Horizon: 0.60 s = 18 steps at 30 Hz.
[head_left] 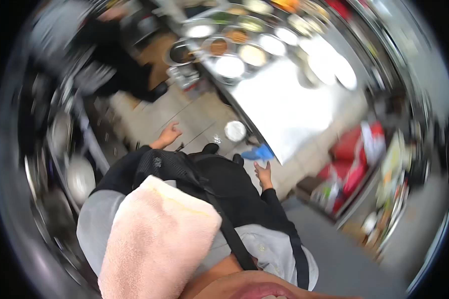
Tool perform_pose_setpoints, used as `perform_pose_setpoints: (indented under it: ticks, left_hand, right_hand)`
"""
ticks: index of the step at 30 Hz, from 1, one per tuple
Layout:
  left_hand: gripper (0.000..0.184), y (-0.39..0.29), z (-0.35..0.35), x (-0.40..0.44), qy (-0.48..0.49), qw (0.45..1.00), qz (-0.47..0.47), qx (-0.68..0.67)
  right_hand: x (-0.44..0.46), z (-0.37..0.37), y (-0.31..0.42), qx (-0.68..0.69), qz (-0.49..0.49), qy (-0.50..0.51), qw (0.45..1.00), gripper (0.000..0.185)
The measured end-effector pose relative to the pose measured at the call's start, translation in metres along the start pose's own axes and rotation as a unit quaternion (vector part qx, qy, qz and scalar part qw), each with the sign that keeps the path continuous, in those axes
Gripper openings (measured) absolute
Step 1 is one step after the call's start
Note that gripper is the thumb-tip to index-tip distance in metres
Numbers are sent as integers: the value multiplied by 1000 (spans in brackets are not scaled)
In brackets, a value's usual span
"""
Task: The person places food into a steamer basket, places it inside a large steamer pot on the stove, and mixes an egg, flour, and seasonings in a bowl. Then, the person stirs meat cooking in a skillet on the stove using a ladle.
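My two hands are apart, with nothing in either: my left hand (170, 134) is held out over the floor to the left of the surface (294, 107), fingers loosely curled, and my right hand (263, 174) hangs open by the surface's near corner, fingers parted. Just beyond my right fingertips, at that same corner, is a crumpled blue item (261, 152); the blur is heavy, so it may be a cloth or a bag, and I can't tell whether I'm touching it. A round white container (235, 131) sits on the floor left of the surface, between my hands as I look down. The far part of the surface is crowded with round metal dishes: one bowl (218, 47) has something reddish-brown in it, another bowl (237, 35) something orange-brown, and a third bowl (253, 55) a pale cream filling. At the surface's left edge, just nearer to me than those, is a bowl with white contents (229, 67). Farther along the surface are green food (222, 18) and bright orange food (286, 5). White plates (322, 68) stand toward the surface's right side. To the right of the surface, an open box (337, 219) holds red packages (348, 149). Another person (117, 65) in dark trousers is off beyond the surface's left side.
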<state>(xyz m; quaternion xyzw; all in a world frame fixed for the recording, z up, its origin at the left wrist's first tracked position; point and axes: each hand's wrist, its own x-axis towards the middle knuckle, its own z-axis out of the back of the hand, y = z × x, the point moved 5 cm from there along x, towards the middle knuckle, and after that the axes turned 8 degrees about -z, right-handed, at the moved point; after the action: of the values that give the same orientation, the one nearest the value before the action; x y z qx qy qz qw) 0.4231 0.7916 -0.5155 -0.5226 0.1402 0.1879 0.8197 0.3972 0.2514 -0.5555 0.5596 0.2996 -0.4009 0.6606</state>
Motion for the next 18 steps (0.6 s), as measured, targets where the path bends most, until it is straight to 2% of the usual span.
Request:
perform_pose_setpoints:
  ticks: [1, 2, 3, 4, 5, 7, 8, 9, 11, 13, 14, 16, 17, 18]
  left_hand:
    - [59, 3, 7, -25, -54, 998, -8, -6]
    - [58, -1, 9, -51, -111, 994, -13, -8]
    - [55, -1, 6, -80, -157, 985, 28, -63]
    - [52, 3, -2, -111, -204, 970, 62, -120]
    - [50, 13, -14, -139, -235, 959, 68, -143]
    - [46, 42, -47, -198, -278, 940, 76, -181]
    - [32, 41, -65, -235, -319, 927, 102, -166]
    - [28, 52, -84, -267, -375, 905, 116, -162]
    - [21, 97, -134, -334, -465, 862, 140, -143]
    - [15, 189, -205, -393, -534, 809, 223, -106]
    - [21, 202, -230, -417, -524, 803, 273, -75]
    - [37, 221, -289, -461, -424, 814, 395, 47]
    - [46, 224, -314, -477, -396, 813, 421, 75]
    - [45, 215, -342, -497, -388, 803, 451, 4]
  right_hand:
    - [6, -12, 23, 24, -16, 84, 996, 79]
    - [11, -25, 39, 52, -44, 153, 986, 60]
    - [52, -26, 28, 114, -22, 186, 976, 42]
    - [60, -27, 41, 150, -16, 131, 980, 28]
    - [124, -26, 22, 86, 24, 256, 962, 24]
    - [112, -48, 49, -65, -8, 246, 967, 19]
    - [108, -58, 58, -141, -10, 250, 958, 17]
    - [104, -71, 66, -213, -4, 254, 944, 15]
    - [95, -99, 78, -343, 25, 265, 901, 13]
    - [85, -130, 88, -454, 67, 280, 843, 15]
    - [82, -148, 90, -504, 89, 291, 808, 17]
    - [76, -182, 94, -588, 143, 305, 735, 23]
    - [73, -200, 95, -623, 170, 307, 699, 25]
    - [70, -218, 97, -649, 195, 307, 668, 29]
